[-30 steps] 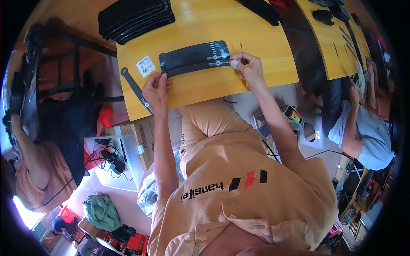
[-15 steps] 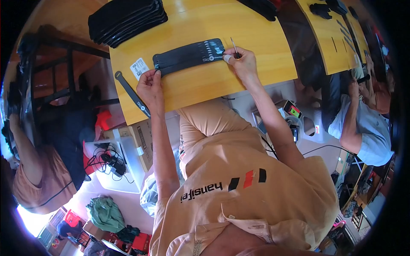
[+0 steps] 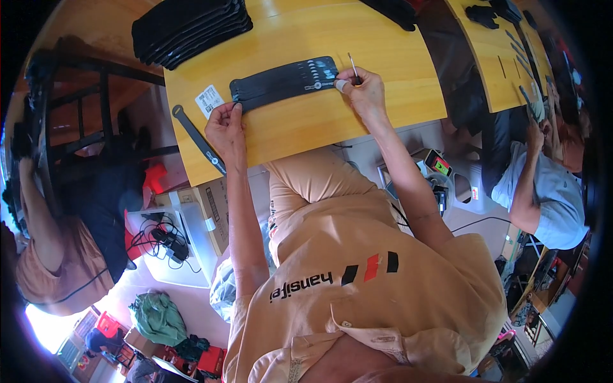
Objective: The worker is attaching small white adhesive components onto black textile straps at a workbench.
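A fanned row of overlapping black straps (image 3: pixel 278 83) lies on the yellow table (image 3: pixel 274 143), with white print towards the right ends. My left hand (image 3: pixel 227 127) pinches the left end of the nearest strap between thumb and finger. At the other end, my right hand (image 3: pixel 365 99) pinches the same strap. The right hand also keeps a thin pointed metal tool (image 3: pixel 352 62) with a dark handle in its fingers, tip up. A pale wrap covers one right finger. Beside my left hand lie a white printed label (image 3: pixel 208 100) and a single black strap (image 3: pixel 196 138).
A thick stack of folded black pieces (image 3: pixel 188 32) stands at the far left of the table. More black material (image 3: pixel 393 13) lies at the far edge. To the right, a person (image 3: pixel 539 191) works at another table (image 3: pixel 488 64). A clear bin with cables (image 3: pixel 185 249) stands lower left.
Both hands and the nearest strap have shifted very slightly to the right. The strap's printed end now lies flatter against the row. Both hands keep their pinch.
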